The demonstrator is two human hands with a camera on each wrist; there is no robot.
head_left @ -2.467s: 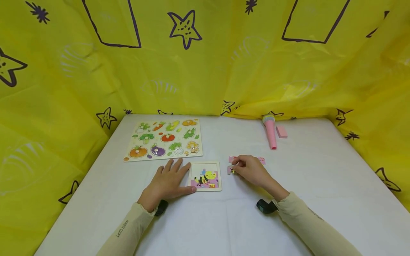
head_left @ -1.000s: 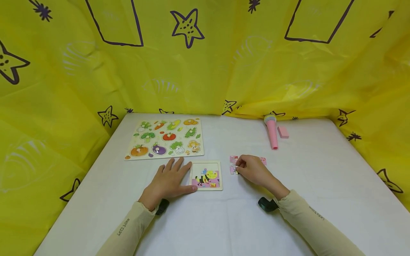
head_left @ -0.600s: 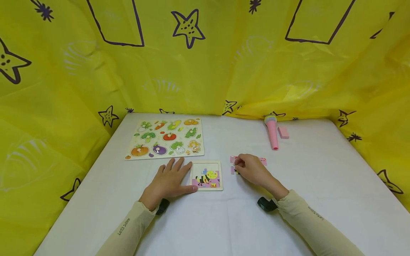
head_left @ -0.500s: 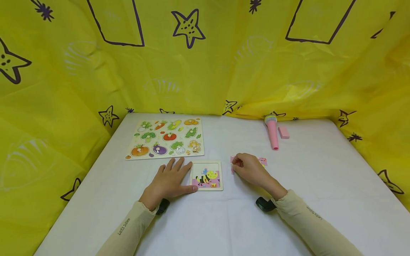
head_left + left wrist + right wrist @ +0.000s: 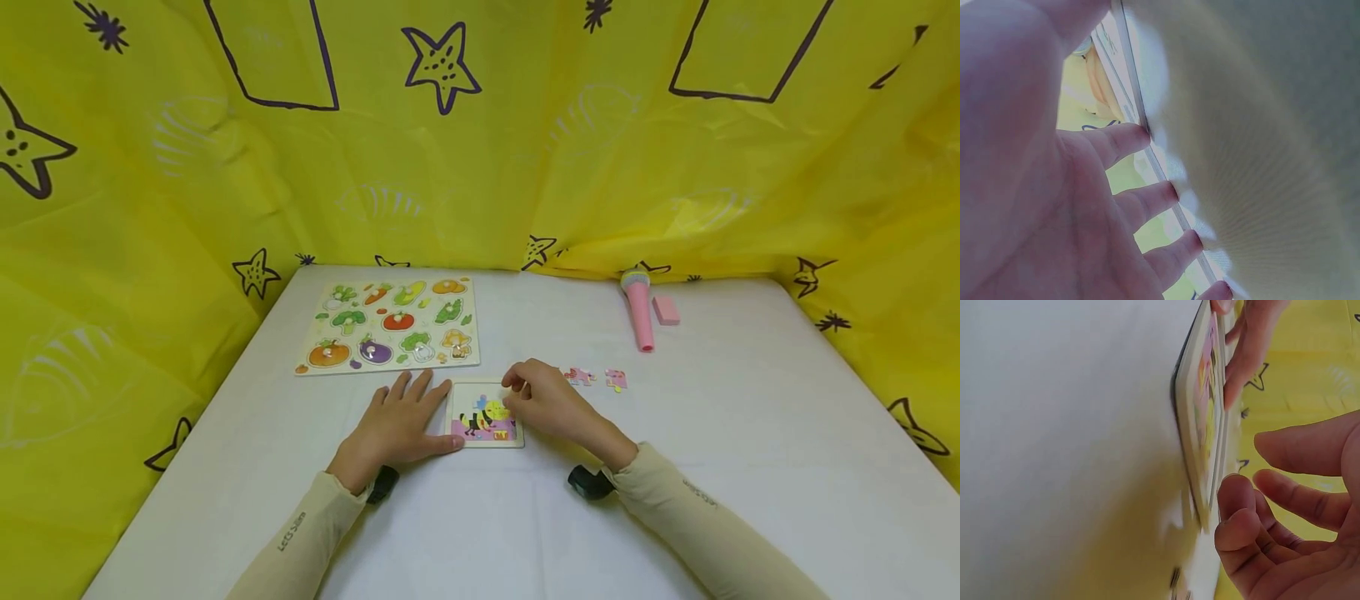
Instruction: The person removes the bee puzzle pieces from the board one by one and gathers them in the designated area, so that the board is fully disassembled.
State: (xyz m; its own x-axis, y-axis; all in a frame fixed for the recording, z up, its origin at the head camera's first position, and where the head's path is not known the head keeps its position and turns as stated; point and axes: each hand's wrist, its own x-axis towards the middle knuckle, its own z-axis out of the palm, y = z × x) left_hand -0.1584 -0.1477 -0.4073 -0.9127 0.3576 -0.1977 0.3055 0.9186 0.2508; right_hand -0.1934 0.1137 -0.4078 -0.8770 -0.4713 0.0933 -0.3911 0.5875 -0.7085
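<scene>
A square puzzle tray (image 5: pixel 487 444) with a partly filled bee picture lies on the white table. My left hand (image 5: pixel 396 427) rests flat at its left side, fingers spread, with thumb tip on the tray's lower left corner and index fingertip by the upper left. Over the tray's right edge, my right hand (image 5: pixel 551 403) pinches a small puzzle piece between thumb and index finger; the fingertips hide most of it. In the right wrist view those fingertips (image 5: pixel 1237 495) meet close beside the tray (image 5: pixel 1188 419). Pink puzzle pieces (image 5: pixel 579 377) lie beyond my right hand.
A vegetable knob puzzle board (image 5: pixel 386 327) lies behind my left hand. At the back right are a pink toy microphone (image 5: pixel 640 317) and a pink block (image 5: pixel 666 311). Yellow patterned cloth (image 5: pixel 480 183) hangs around the table's back and sides.
My right hand has moved left from the loose pieces to the tray's right edge, pinching a piece. Pink pieces it had covered now show. My left hand stays in place.
</scene>
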